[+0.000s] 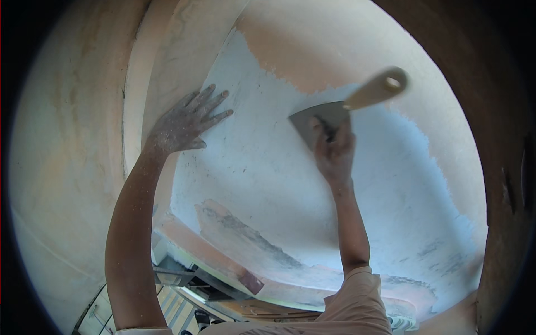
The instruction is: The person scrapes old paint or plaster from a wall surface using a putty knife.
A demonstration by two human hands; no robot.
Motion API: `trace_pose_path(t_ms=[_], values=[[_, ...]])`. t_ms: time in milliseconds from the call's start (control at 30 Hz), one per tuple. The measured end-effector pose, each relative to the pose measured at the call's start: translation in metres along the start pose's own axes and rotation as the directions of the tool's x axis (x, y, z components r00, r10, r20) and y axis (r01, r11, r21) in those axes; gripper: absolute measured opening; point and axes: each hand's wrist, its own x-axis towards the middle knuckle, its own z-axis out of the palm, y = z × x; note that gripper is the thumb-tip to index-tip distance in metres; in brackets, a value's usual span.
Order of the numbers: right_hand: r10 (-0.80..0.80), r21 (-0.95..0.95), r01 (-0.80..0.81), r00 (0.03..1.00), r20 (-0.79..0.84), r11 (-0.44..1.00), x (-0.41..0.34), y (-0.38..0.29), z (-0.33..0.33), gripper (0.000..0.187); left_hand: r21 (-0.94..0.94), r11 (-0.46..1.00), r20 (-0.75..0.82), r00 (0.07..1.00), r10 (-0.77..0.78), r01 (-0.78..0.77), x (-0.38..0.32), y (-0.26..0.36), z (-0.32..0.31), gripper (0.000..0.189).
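Note:
My right hand [335, 150] is on a putty knife [316, 119] with a wide grey metal blade, its fingers lying against the blade. The knife's tan handle [377, 88], which has a hole at its end, points up and to the right and looks blurred. Behind the blade is a wall [259, 167] with a pale bluish-white surface. My left hand [184, 121], dusted with white powder, rests flat on the wall near its left corner with fingers spread, and holds nothing.
Peach-coloured bare patches [289, 54] with ragged edges show at the wall's top. Lower down runs a scraped grey patch [251, 238]. An adjoining beige wall [75, 138] stands at left, a brown edge [508, 167] at right. Far below are a slatted floor [178, 307] and a black sandal [202, 318].

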Motion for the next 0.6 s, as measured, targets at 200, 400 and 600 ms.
trace_pose_path(t_ms=[200, 400, 600], values=[[0.245, 0.123, -0.240, 0.969, -0.020, 0.963, -0.091, -0.045, 0.005, 0.029, 0.041, 0.999, 0.006, 1.000, -0.011, 0.011, 0.003, 0.000, 0.001, 0.101], [0.446, 0.075, -0.500, 0.822, 0.354, 0.863, -0.211, -0.091, -0.010, 0.016, 0.084, 0.995, -0.005, 0.999, -0.045, 0.045, -0.002, -0.006, 0.005, 0.103], [0.749, -0.028, -0.799, 0.549, 0.371, 0.600, -0.279, -0.146, -0.041, 0.013, 0.141, 0.990, -0.084, 0.996, 0.034, -0.022, 0.006, -0.001, 0.009, 0.105]])
